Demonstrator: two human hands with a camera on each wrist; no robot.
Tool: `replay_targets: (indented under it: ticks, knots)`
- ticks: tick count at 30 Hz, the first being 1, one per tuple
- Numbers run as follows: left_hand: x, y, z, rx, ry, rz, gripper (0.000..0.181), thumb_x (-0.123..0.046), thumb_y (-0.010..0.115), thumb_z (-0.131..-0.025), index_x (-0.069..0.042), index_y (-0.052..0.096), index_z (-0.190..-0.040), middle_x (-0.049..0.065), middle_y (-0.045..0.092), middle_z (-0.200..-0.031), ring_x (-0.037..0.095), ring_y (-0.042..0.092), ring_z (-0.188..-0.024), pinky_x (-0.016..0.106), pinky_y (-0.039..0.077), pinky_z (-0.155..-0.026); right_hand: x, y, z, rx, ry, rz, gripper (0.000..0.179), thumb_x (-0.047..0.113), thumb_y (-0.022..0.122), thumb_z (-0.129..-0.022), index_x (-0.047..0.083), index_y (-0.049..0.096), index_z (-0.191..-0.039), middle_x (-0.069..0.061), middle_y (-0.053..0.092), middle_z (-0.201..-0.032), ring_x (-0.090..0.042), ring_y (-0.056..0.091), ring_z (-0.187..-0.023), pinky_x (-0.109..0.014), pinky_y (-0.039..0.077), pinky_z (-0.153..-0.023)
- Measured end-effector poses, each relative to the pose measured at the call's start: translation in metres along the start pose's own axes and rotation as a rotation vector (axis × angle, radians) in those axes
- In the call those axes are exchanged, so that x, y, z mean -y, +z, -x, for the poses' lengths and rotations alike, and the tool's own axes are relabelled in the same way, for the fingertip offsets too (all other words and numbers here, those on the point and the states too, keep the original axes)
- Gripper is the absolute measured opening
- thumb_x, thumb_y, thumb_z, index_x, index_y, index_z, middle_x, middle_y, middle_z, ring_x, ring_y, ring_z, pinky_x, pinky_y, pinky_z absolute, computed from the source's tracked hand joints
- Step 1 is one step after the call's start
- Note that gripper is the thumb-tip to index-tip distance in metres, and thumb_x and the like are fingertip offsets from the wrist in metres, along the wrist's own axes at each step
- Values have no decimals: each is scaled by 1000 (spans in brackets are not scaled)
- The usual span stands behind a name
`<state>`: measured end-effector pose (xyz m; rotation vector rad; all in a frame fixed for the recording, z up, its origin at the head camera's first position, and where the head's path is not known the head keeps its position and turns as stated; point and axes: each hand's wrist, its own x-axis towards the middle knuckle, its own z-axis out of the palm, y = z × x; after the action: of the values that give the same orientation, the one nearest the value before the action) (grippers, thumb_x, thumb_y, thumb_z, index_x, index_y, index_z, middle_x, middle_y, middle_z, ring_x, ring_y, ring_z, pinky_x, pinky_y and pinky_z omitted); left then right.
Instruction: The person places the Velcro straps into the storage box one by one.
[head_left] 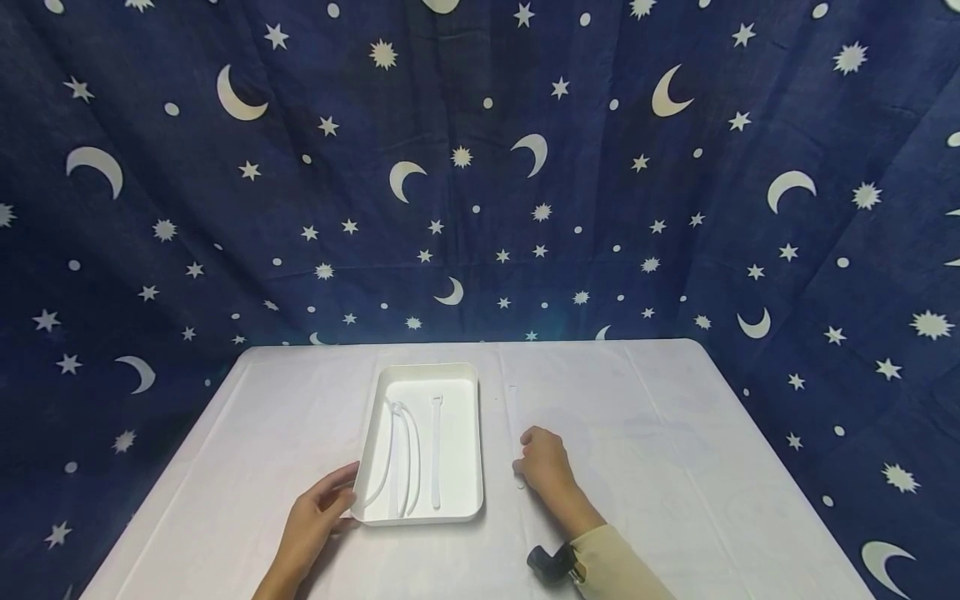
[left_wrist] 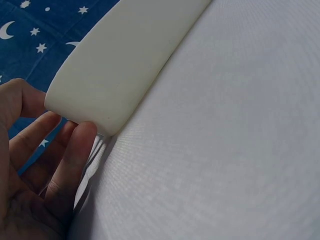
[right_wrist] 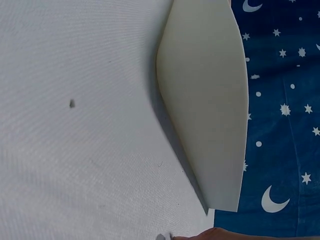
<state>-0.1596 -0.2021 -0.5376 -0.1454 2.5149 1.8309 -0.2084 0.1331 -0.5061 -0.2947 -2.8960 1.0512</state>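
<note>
A shallow white tray (head_left: 481,450) sits on the table. Inside it, a looped white cord (head_left: 408,454) lies at the left, and a flat white strap (head_left: 436,458) with a slotted head lies straight beside it. My left hand (head_left: 311,517) grips the tray's near left corner; the left wrist view has its fingers (left_wrist: 80,145) against the tray's end wall (left_wrist: 100,75). To the right of the tray, my right hand (head_left: 547,467) pinches a second thin white strap (head_left: 513,408) close to its near end. Only the edge of this hand (right_wrist: 215,235) enters the right wrist view.
A white cloth (head_left: 675,467) with fold lines covers the table. Behind and around it hangs a dark blue curtain (head_left: 480,133) printed with moons and stars. A black camera mount (head_left: 551,564) sits by the right sleeve (head_left: 618,562).
</note>
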Motion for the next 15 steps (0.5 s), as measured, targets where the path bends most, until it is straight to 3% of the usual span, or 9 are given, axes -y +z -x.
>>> replay_targets:
  ticks: [8,15]
  knots:
    - [2,0,5,-21,-32,-6,48,-22,67,-92,-10,56,-137,16,58,-137,31,64,-114,26,62,-73,2,2,3,5,-4,-35,35,-2,79,-67,-4,65,-99,-9,65,-77,-23,64,-72,-36,60,-65]
    - [2,1,0,-11,-7,-23,48,-23,65,-93,-8,55,-138,18,57,-138,37,62,-116,27,63,-73,0,2,-2,-11,-7,-39,27,2,77,-73,-3,65,-97,-9,66,-75,-22,63,-69,-36,58,-64]
